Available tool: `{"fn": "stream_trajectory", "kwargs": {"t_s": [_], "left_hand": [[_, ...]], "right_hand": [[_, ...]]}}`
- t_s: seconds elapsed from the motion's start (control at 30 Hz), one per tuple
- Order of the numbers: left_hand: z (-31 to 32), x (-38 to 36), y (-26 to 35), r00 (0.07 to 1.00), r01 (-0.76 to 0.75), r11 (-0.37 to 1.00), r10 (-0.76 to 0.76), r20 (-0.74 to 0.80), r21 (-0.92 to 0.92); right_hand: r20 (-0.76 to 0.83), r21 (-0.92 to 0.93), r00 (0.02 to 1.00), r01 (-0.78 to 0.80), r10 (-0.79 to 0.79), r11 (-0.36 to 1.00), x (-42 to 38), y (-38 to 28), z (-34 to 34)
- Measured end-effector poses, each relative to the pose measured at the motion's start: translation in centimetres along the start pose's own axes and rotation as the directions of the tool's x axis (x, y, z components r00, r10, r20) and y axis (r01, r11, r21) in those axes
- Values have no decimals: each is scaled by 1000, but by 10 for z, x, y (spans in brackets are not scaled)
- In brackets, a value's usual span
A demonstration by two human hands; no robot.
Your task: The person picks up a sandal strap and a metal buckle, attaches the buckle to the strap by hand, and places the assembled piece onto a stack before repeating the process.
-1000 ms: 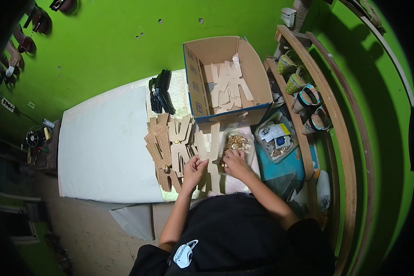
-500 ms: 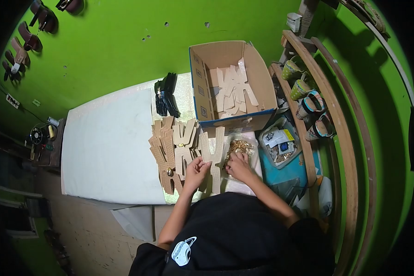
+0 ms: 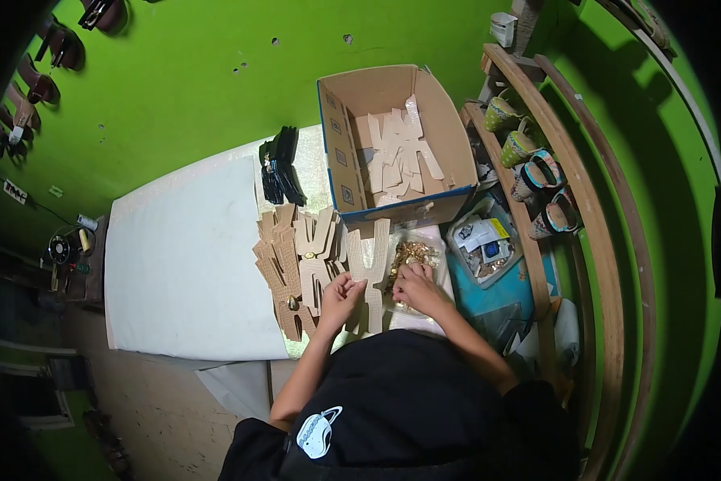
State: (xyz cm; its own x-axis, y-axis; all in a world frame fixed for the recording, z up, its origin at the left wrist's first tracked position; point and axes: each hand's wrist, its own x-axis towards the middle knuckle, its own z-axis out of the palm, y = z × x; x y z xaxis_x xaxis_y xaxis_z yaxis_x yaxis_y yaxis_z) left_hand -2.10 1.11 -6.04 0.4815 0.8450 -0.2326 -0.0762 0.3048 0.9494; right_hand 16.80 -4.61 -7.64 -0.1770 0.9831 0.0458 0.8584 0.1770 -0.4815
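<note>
My left hand point(image 3: 343, 298) pinches the narrow middle of a beige, textured, H-shaped sandal upper point(image 3: 366, 247). Inside a clear plastic tray point(image 3: 433, 240), my right hand point(image 3: 417, 289) has its fingers bent down among small gold metal ornaments point(image 3: 406, 254); what its fingertips hold, if anything, is hidden. Left of my hands lie stacks of similar uppers, one pile light beige point(image 3: 319, 228) and another tan point(image 3: 276, 255). A gold ornament point(image 3: 293, 303) sits on the tan pile.
Behind my hands stands a cardboard box point(image 3: 330, 156) holding loose cut pieces point(image 3: 396, 148). Black strap pieces point(image 3: 282, 167) lie to its left. At the right are a plastic container point(image 3: 484, 240) of small parts and a wooden rack point(image 3: 573, 152) with shoes.
The view has shifted slightly, so the table and box appear a little further left. My left hand keeps the upper, and my right hand stays in the tray.
</note>
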Motion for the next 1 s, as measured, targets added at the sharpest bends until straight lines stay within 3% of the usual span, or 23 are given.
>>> {"fn": "stream_trajectory", "kwargs": {"t_s": [0.23, 0.3, 0.43, 0.5, 1.0], "left_hand": [[1, -2, -1, 1000, 13, 1000, -13, -22, 1], [1, -2, -3, 1000, 0, 1000, -1, -30, -25], [4, 0, -5, 1000, 2, 1000, -2, -24, -20], [8, -1, -1, 1000, 7, 1000, -7, -30, -13], [6, -2, -3, 1000, 12, 1000, -12, -14, 10]], "right_hand": [[12, 52, 1000, -20, 20, 998, -4, 1, -9], [29, 193, 996, -91, 87, 977, -4, 3, -8], [12, 249, 996, -85, 84, 965, -5, 5, -10], [64, 492, 989, -149, 136, 858, -4, 6, -10], [20, 646, 978, -170, 207, 744, -8, 0, -23]]}}
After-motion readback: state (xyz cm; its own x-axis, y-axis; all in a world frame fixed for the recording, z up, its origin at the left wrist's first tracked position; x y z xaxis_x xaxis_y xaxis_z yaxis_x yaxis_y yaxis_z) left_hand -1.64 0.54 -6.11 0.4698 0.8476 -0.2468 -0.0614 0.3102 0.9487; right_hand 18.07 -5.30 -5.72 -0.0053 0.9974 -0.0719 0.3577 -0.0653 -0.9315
